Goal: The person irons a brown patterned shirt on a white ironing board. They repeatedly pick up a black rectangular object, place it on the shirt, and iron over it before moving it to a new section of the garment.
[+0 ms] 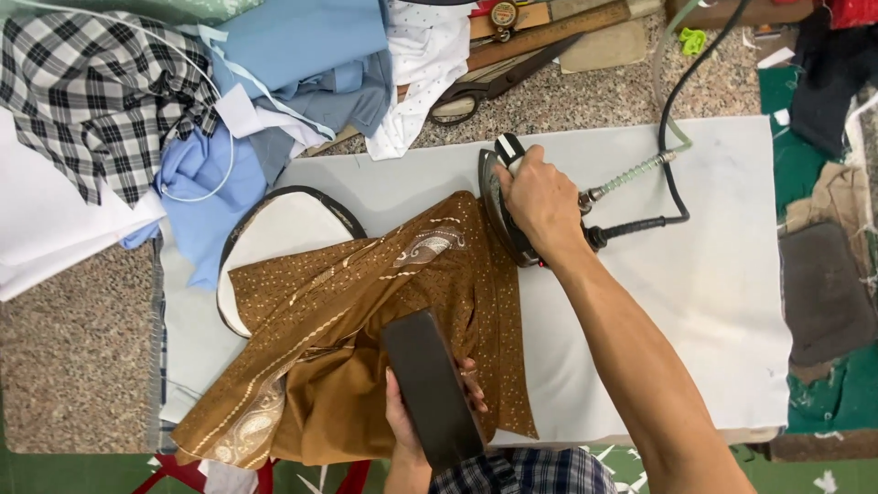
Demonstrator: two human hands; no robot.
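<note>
Pressing a brown patterned garment on the white padded board.

I see the brown garment (366,338) draped over an oval pressing pad (274,229), left of centre and near me. My left hand (407,416) is wrapped around a dark wooden block (430,389), resting it on the cloth. To the right and farther off, my right hand (541,203) clasps the iron (501,206) at the fabric's edge. The cloth looks soft, light and slippery; I judge it is best held flat near the seam.
</note>
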